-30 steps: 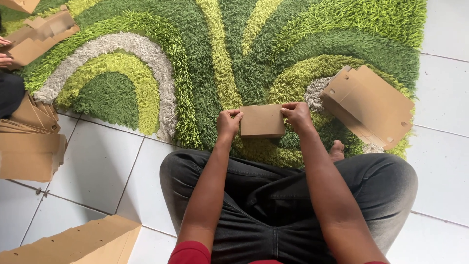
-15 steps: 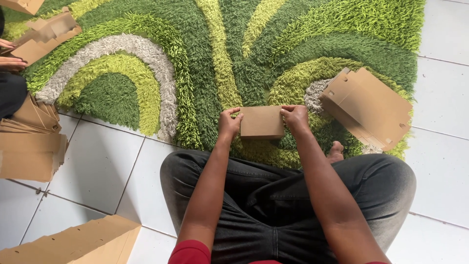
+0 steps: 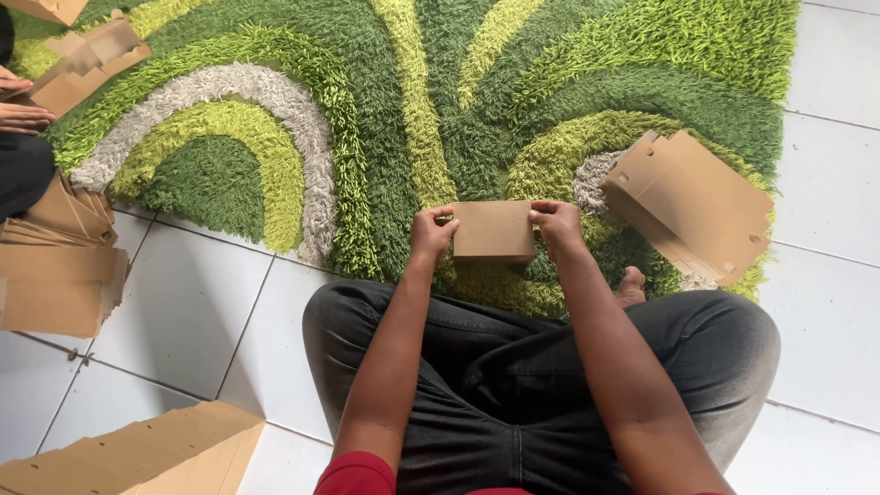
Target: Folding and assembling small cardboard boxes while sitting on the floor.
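Above the crossed legs: a small brown cardboard box [image 3: 493, 231] was held level over the near edge of the green shag rug [image 3: 394, 110], between both hands.
Left hand: the left hand [image 3: 431, 235] gripped the box's left end, fingers curled over its top edge and thumb against the side.
Right hand: the right hand [image 3: 555, 223] pinched the box's right end in the same way, fingers closed on the top corner.
Box position: it sat just ahead of the person's dark trousers [image 3: 513, 385], with a bare foot [image 3: 631, 286] showing near its right.
To the right on the rug: a stack of flat cardboard blanks [image 3: 692, 206] lay near the right hand, apart from it.
To the left on the tile floor: a pile of folded cardboard pieces [image 3: 60, 266] rested on the white tiles [image 3: 183, 312].
Bottom left: another cardboard stack [image 3: 137, 454] lay at the frame's edge.
Top left: another person's hand [image 3: 23, 117] rested by a part-folded cardboard piece [image 3: 87, 60].
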